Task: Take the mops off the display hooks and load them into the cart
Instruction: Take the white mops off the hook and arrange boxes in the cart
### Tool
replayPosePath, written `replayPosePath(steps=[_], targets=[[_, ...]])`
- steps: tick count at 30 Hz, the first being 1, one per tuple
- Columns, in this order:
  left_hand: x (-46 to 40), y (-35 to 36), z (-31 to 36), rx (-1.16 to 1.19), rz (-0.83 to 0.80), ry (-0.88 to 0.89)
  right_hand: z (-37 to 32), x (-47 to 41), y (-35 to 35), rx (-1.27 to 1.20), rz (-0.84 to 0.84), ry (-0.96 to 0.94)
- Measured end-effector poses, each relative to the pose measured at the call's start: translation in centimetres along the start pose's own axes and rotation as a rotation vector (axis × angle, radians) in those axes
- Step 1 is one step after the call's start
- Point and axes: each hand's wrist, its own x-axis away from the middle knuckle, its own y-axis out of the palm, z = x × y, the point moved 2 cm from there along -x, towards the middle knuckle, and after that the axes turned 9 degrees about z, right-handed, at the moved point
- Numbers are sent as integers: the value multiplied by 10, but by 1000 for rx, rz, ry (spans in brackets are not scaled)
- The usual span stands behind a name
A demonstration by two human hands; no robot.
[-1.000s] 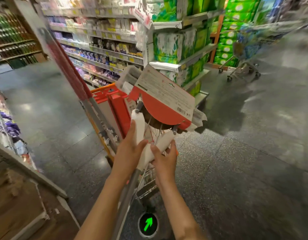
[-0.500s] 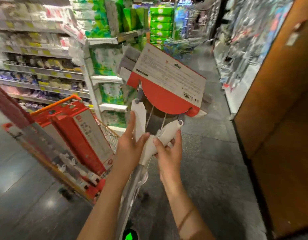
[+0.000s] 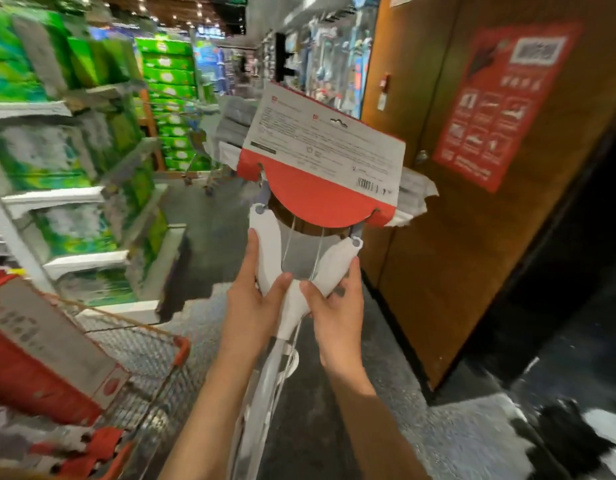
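Item held: one mop (image 3: 292, 292), head end raised at centre of view, white Y-shaped yoke below a red-and-white cardboard label (image 3: 322, 161) bearing small print and a barcode; pale handle running down toward the near edge between the forearms. Left hand (image 3: 253, 306): fingers along the left arm of the yoke, thumb curled over its front, gripping the mop. Right hand (image 3: 336, 306): fingers wrapped behind the right arm of the yoke, thumb pressed on the front, also gripping the mop. Cart (image 3: 140, 344): wire mesh with orange rim, near left, just beside the left forearm; the mop is outside it, to its right. Contents of cart: packaged mops (image 3: 40, 355) in red-and-grey card, lying tilted, lower ends blurred. Far left: shelving (image 3: 57, 199) stocked with green-and-white packs, blurred. Right: brown wooden wall panel (image 3: 473, 202) carrying a red poster (image 3: 500, 102) with white pictograms and a code square, text unreadable. Far centre: aisle with hanging goods, too blurred to identify. Floor (image 3: 455, 427): dark speckled stone.
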Motion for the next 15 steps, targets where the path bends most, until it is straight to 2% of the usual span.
replayPosePath(steps=[6,15], targets=[[13,47,47,67,-93,102,-42,-13,-59,31,132,-136],[59,144,154,261,-257,191,-125,-30,-187,47,279,-319]])
